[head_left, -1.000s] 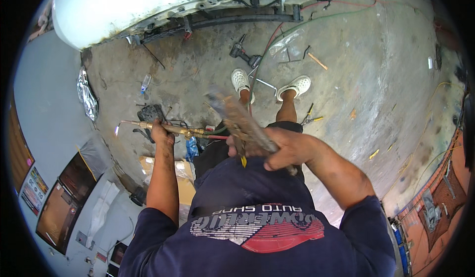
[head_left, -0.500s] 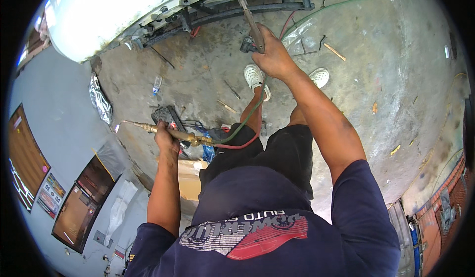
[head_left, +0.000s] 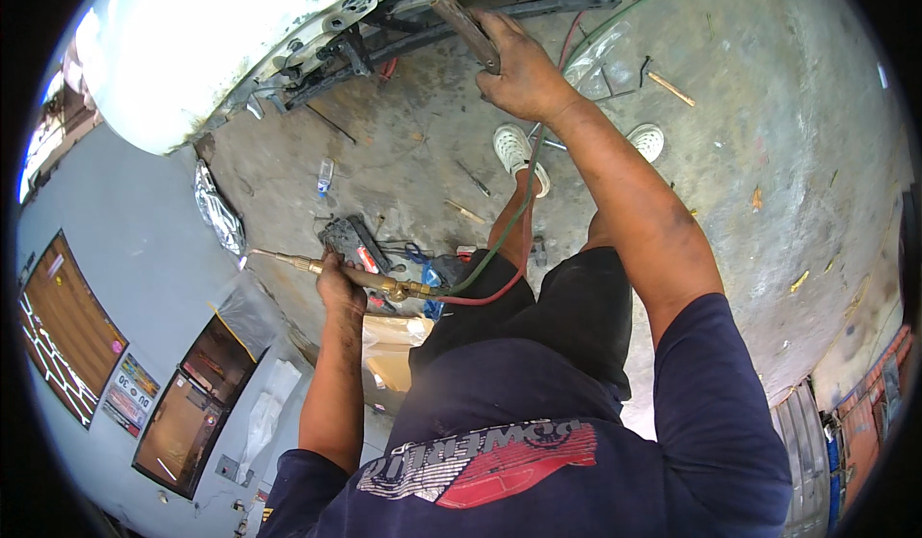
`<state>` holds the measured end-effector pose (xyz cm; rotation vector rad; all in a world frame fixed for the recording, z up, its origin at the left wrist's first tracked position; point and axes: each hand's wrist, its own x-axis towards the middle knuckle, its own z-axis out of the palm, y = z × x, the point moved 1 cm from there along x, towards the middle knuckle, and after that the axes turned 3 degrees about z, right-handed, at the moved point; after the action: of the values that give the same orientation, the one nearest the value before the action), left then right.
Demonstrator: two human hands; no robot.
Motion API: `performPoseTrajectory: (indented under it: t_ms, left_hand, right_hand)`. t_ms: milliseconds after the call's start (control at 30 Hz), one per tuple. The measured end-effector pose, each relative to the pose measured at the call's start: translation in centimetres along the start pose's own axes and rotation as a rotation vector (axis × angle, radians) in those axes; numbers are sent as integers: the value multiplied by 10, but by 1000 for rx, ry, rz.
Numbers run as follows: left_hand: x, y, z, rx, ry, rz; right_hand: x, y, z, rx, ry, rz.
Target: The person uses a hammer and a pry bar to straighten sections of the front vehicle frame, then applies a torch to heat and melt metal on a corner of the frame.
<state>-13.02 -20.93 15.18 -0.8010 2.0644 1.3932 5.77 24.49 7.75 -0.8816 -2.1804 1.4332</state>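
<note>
A: In the head view, where's the gas torch (head_left: 376, 281)?
B: In the left hand (head_left: 341, 285), over the floor (head_left: 768, 173), left of the legs (head_left: 509, 219). That hand is wrapped round it.
A: Why there?
B: Maybe to keep the tip off the legs. It lies longways, side to side, tip pointing left and slightly forward, hoses (head_left: 485, 300) behind.
A: The right hand (head_left: 526, 72)?
B: It grips a worn long tool (head_left: 453, 16) by the white car (head_left: 240, 48), maybe to reach it.
</note>
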Motion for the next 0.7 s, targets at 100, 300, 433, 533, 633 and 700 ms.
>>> performPoseTrajectory:
  t_ms: [100, 300, 433, 533, 633, 700]
  left_hand:
    - [-7, 1, 8, 38, 11, 44]
    - [-10, 3, 19, 47, -2, 54]
    - [-9, 3, 23, 49, -11, 49]
    - [-10, 3, 28, 50, -3, 52]
    - [-13, 4, 34, 65, 19, 59]
    - [-16, 3, 37, 78, 24, 63]
  right_hand:
    - [2, 1, 0, -22, -13, 2]
    - [5, -1, -1, 5, -11, -9]
    - [6, 1, -1, 47, -25, 12]
    - [5, 1, 0, 10, -52, 38]
    - [-1, -2, -1, 6, -13, -5]
    - [-6, -3, -3, 20, 5, 2]
